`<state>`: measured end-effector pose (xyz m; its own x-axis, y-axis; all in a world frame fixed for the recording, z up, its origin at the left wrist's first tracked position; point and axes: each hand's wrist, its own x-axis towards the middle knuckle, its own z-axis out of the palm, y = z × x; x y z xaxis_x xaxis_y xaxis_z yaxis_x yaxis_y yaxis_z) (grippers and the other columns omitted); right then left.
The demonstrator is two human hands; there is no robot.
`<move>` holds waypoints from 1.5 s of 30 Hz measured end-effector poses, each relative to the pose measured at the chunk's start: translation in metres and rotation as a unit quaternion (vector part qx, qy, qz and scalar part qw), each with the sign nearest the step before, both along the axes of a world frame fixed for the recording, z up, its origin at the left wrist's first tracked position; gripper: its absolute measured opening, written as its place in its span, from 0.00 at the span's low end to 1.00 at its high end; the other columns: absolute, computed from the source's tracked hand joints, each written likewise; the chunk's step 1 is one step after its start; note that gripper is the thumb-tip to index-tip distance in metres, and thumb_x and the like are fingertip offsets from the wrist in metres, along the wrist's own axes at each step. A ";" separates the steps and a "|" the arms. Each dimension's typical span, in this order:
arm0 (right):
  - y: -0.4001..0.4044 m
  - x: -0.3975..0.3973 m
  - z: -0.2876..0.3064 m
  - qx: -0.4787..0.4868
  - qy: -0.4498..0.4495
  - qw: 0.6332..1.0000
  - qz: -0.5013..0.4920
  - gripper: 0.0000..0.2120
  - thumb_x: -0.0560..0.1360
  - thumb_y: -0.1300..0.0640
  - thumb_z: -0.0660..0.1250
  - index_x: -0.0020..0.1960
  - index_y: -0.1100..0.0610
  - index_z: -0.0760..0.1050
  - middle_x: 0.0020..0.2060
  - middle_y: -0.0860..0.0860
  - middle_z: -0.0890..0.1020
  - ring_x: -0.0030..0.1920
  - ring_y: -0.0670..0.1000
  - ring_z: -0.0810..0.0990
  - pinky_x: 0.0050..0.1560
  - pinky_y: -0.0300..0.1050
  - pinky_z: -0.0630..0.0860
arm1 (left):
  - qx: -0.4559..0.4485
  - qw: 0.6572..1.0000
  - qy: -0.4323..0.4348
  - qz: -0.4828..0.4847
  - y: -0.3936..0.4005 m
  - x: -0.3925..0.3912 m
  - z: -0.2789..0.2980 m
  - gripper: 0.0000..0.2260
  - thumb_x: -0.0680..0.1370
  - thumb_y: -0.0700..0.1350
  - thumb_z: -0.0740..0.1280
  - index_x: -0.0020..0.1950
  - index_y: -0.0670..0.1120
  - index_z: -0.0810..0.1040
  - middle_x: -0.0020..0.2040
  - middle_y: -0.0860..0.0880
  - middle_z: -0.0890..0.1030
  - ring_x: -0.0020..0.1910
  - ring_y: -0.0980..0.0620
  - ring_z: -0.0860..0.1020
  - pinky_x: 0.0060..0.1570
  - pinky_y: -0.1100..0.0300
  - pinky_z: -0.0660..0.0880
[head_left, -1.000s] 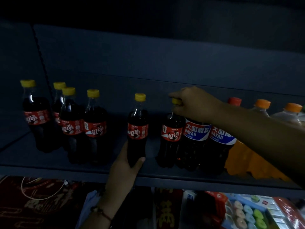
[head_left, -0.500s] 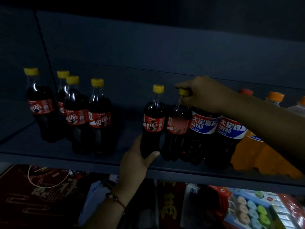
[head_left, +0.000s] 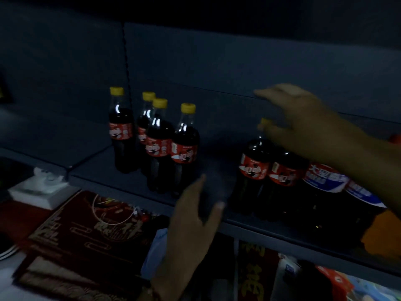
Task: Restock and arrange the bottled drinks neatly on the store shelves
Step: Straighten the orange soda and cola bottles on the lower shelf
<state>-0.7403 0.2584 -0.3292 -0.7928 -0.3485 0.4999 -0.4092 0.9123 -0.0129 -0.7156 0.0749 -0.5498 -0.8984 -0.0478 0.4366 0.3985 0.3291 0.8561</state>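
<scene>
Two cola bottles tucked beside blue-label bottles at 3 o'clock; four cola bottles at 10 o'clock apart, not joined yet. Left hand and right hand open, holding nothing.

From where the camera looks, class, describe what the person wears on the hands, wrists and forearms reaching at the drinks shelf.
Both hands are bare: no gloves and no rings show in this dim, blurred view. The right hand and the forearm behind it have no sleeve and no watch. The left hand is bare too, with a thin band or bracelet at its wrist near the bottom edge; its colour cannot be told.
</scene>
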 end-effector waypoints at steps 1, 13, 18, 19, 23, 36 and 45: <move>-0.017 -0.001 0.003 -0.013 -0.006 1.000 0.023 0.29 0.76 0.47 0.66 0.75 0.46 0.62 0.70 0.48 0.67 0.68 0.48 0.65 0.61 0.36 0.58 | 0.027 0.998 0.022 0.048 -0.017 -0.002 0.001 0.26 0.76 0.59 0.66 0.71 0.70 0.61 0.70 0.68 0.67 0.71 0.64 0.66 0.69 0.60 0.66; -0.133 -0.087 0.004 0.110 -0.172 0.978 0.031 0.20 0.75 0.54 0.70 0.65 0.56 0.74 0.63 0.53 0.75 0.59 0.52 0.75 0.52 0.41 0.69 | -0.056 0.987 -0.021 0.149 -0.095 -0.071 -0.027 0.34 0.75 0.52 0.73 0.78 0.49 0.62 0.68 0.47 0.72 0.67 0.53 0.70 0.64 0.62 0.66; -0.103 -0.081 0.008 0.107 -0.189 0.975 0.033 0.10 0.75 0.52 0.70 0.52 0.56 0.79 0.49 0.50 0.80 0.47 0.48 0.75 0.46 0.42 0.70 | -0.106 0.981 -0.031 0.160 -0.094 -0.081 -0.029 0.29 0.76 0.52 0.72 0.75 0.46 0.67 0.64 0.43 0.74 0.63 0.44 0.74 0.63 0.52 0.73; -0.098 -0.079 0.009 0.114 -0.190 0.975 0.027 0.09 0.75 0.52 0.70 0.51 0.56 0.79 0.47 0.49 0.80 0.48 0.48 0.75 0.45 0.41 0.69 | -0.111 0.982 -0.036 0.147 -0.090 -0.081 -0.028 0.29 0.77 0.52 0.72 0.75 0.47 0.67 0.65 0.43 0.73 0.63 0.44 0.74 0.63 0.49 0.74; -0.082 -0.071 0.015 0.148 -0.194 0.970 0.012 0.09 0.75 0.52 0.70 0.51 0.57 0.79 0.45 0.47 0.78 0.47 0.47 0.75 0.39 0.40 0.68 | -0.121 0.987 -0.036 0.101 -0.073 -0.077 -0.028 0.29 0.77 0.54 0.71 0.75 0.49 0.66 0.66 0.46 0.73 0.64 0.47 0.74 0.64 0.53 0.72; -0.056 -0.066 0.011 0.149 -0.190 0.970 -0.034 0.18 0.76 0.48 0.68 0.61 0.56 0.75 0.57 0.52 0.77 0.51 0.49 0.73 0.48 0.42 0.67 | -0.116 0.991 -0.028 0.056 -0.042 -0.072 -0.033 0.29 0.77 0.56 0.70 0.75 0.54 0.65 0.64 0.51 0.74 0.63 0.49 0.74 0.65 0.45 0.71; -0.059 -0.065 0.008 0.130 -0.194 0.971 -0.048 0.26 0.76 0.48 0.68 0.71 0.54 0.67 0.66 0.55 0.73 0.63 0.55 0.72 0.51 0.42 0.66 | -0.110 0.992 0.003 0.066 -0.036 -0.071 -0.038 0.32 0.77 0.58 0.68 0.78 0.53 0.61 0.67 0.49 0.74 0.65 0.51 0.74 0.66 0.45 0.72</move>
<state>-0.8055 0.1994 -0.3211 -0.9392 -0.3376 0.0622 -0.3320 0.9393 0.0863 -0.7866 0.0392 -0.5880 -0.8881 -0.0675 0.4547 0.3446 0.5569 0.7557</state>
